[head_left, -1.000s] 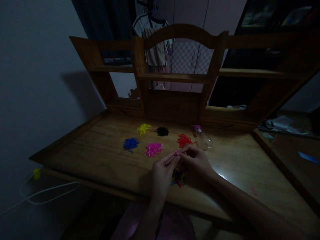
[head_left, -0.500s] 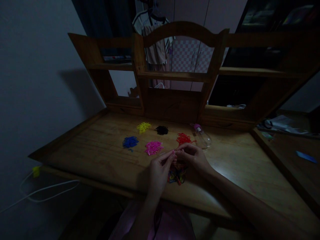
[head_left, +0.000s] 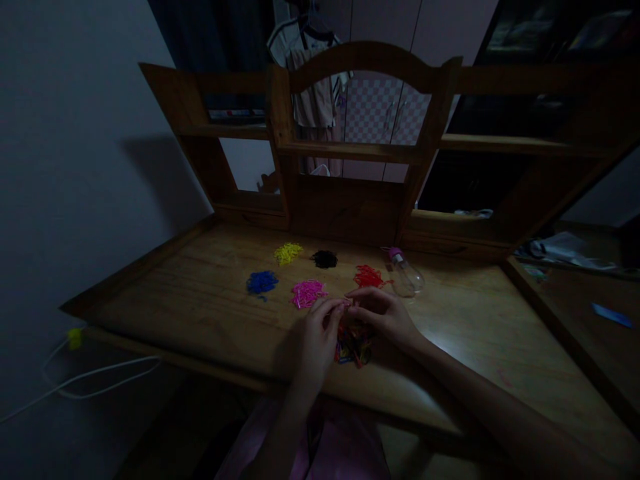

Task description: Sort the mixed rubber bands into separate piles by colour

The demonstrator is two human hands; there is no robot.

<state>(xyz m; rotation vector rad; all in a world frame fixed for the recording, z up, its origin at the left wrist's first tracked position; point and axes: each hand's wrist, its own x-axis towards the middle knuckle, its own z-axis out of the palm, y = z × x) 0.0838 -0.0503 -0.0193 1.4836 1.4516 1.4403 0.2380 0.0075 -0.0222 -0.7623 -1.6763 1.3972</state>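
Note:
My left hand [head_left: 320,332] is closed in a pinch, thumb against forefinger. Facing it, my right hand [head_left: 386,317] also pinches, its fingertips almost touching the left ones. Something small and reddish shows between the fingertips, too small and dark to name. Just beneath both hands lies a mixed-colour pile of thin rubber bands [head_left: 354,351], partly hidden by them. Beyond it are sorted piles: pink bands [head_left: 309,293], red bands [head_left: 369,276], blue bands [head_left: 262,282], yellow bands [head_left: 288,253] and black bands [head_left: 325,259].
A clear bulb-shaped bottle with a purple cap [head_left: 407,275] lies right of the red pile. Along the desk's back stands a wooden shelf unit [head_left: 350,152]. A white cable [head_left: 110,370] hangs at the left. On the right is a lower surface with a blue item [head_left: 612,315].
The right fingers have shifted slightly away from the left fingertips and opened a small gap. The camera view has moved a little; the piles lie as before.

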